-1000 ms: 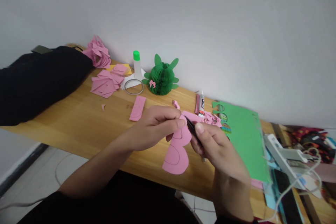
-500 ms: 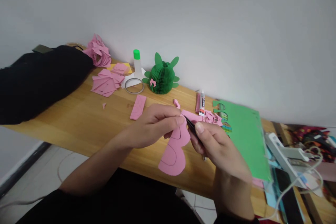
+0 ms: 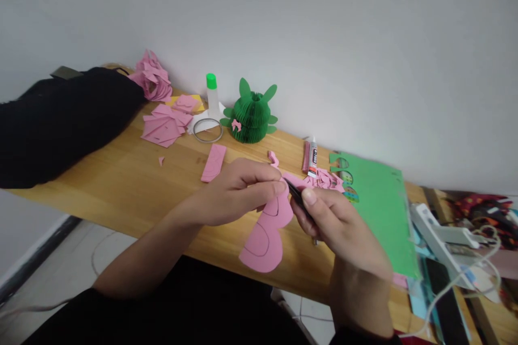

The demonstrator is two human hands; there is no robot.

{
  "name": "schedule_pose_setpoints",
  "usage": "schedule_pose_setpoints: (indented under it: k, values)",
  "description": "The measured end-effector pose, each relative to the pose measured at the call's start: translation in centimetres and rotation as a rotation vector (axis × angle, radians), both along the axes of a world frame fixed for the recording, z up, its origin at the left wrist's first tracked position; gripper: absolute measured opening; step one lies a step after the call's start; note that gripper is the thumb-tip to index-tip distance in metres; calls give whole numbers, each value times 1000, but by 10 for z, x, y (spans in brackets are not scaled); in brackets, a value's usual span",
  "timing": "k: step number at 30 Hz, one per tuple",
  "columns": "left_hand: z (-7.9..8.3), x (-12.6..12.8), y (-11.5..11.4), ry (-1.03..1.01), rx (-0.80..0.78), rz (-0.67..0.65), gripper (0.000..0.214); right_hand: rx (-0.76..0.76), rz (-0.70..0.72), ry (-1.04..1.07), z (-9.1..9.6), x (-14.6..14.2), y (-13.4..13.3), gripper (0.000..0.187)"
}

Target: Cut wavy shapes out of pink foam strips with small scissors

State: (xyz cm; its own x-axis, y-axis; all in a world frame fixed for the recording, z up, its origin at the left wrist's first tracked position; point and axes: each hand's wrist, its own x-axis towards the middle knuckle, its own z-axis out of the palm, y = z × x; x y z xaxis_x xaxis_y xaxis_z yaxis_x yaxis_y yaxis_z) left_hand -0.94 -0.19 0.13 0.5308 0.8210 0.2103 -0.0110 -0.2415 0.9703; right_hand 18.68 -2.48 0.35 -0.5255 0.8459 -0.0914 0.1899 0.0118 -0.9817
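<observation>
The left hand [image 3: 238, 191] pinches the top of a scalloped pink paper piece [image 3: 265, 250] above the tabletop [image 3: 174, 186]. The right hand [image 3: 338, 221] grips a black tool [image 3: 297, 194], its tip at the piece's upper edge.

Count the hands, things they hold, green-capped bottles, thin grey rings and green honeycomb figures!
Hands: 2 (left hand, right hand)
Scalloped pink paper: 1
Black hand tool: 1
Green-capped bottle: 1
Thin grey ring: 1
Green honeycomb figure: 1
Total: 7
</observation>
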Motion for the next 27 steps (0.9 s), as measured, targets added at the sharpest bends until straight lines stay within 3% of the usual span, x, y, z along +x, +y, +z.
schedule_pose_setpoints:
  k: [18,27]
  values:
    - [3,-3,1,34,-48,-85,34,11,29,-25,3,2,-2,51]
    - [5,0,1,33,-88,-62,36,44,-2,-57,4,1,-2,51]
